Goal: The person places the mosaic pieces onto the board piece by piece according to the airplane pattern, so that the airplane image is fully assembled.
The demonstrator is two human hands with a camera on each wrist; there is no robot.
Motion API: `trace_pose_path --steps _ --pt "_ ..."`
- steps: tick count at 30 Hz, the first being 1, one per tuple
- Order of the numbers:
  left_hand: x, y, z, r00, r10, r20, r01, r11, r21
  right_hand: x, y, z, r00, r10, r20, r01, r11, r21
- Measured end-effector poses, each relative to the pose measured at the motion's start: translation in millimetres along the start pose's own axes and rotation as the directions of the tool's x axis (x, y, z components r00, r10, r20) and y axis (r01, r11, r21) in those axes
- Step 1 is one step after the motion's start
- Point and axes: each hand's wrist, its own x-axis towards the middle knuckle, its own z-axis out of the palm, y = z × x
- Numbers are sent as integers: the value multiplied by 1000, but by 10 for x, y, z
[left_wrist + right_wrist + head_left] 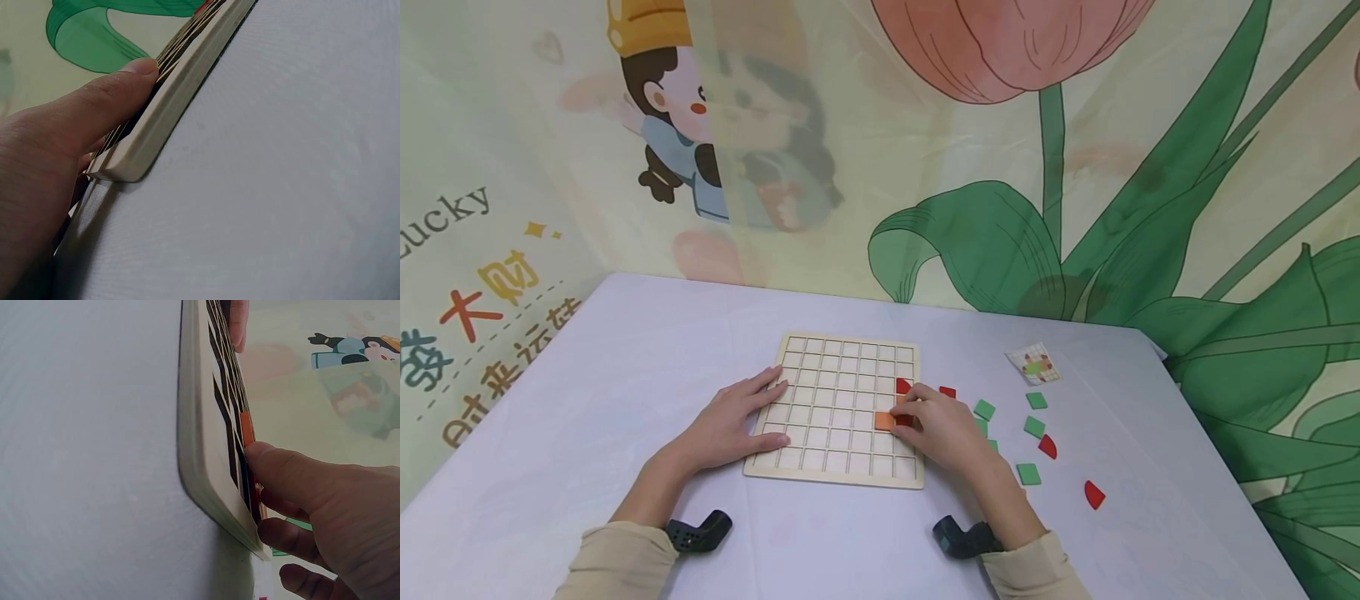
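A pale wooden grid board [827,477] lies on the white table. My left hand [730,421] rests along its left side, fingers and thumb spread over the rim; the thumb [119,87] lies on the edge in the left wrist view. Over the board's right columns, my right hand [951,429] has its thumb and index finger around a small red piece [904,421], partly hidden by the fingertips. Beside it an orange square tile [884,422] sits on the grid, near the thumb tip. Another red piece [902,386] lies just above the hand.
Right of the board lie loose green square tiles [1028,474] and red quarter-circle pieces [1094,495]. A small pattern card [1034,363] lies behind them. A printed cloth with a tulip [1015,42] hangs behind the table. Dark wrist devices [700,533] are worn on both wrists.
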Motion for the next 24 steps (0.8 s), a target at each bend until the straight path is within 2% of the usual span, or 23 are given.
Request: trace_pose_path --steps 24 --pt "-2 14 -14 1000 -4 4 4 1000 -5 3 -8 1 1000 -2 -5 2 1000 -14"
